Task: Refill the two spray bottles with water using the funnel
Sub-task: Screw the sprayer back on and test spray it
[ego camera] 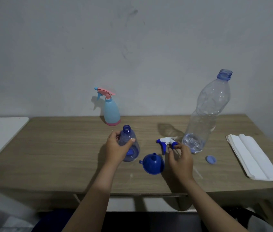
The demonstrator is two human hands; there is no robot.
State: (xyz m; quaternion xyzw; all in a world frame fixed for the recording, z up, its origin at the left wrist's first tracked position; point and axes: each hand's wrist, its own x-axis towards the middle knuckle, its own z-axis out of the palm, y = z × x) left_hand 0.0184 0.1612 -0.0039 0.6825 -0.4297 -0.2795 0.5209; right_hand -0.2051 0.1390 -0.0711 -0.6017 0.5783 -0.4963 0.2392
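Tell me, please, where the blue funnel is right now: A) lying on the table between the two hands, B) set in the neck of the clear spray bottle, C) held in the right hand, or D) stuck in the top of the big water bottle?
A: the blue funnel lies spout-up on the table between the left hand and the right hand, and the necks of the clear spray bottle and the big water bottle are both open.

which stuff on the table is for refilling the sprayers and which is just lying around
For the job:
- clear blue spray bottle, held by the left hand
- its trigger head, in the right hand
- blue funnel
- light blue spray bottle
- big water bottle

Lying about:
- folded white paper
- loose blue cap
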